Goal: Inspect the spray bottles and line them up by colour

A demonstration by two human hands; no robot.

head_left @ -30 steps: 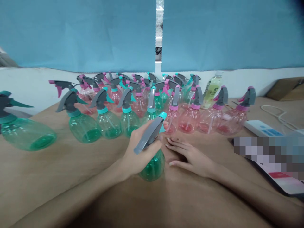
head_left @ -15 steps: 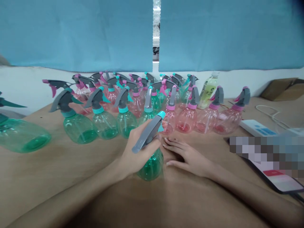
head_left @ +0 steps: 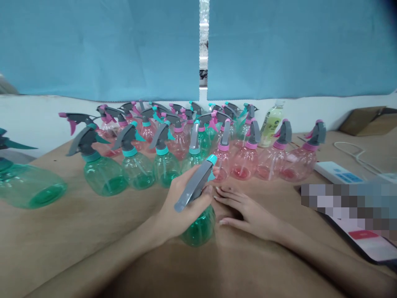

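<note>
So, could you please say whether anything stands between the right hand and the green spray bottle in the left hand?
The left hand wraps the green spray bottle near its top; lower down, nothing visible stands between bottle and right hand.

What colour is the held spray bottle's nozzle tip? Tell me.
The nozzle tip is turquoise, best seen in the head view.

Translucent green was shown by the nearest spray bottle (head_left: 199, 232), its grey sprayer head (head_left: 194, 186) being tipped with turquoise, while toward the far edge of the brown surface (head_left: 93, 225) pink spray bottles (head_left: 244, 163) were collared in brighter pink.
</note>
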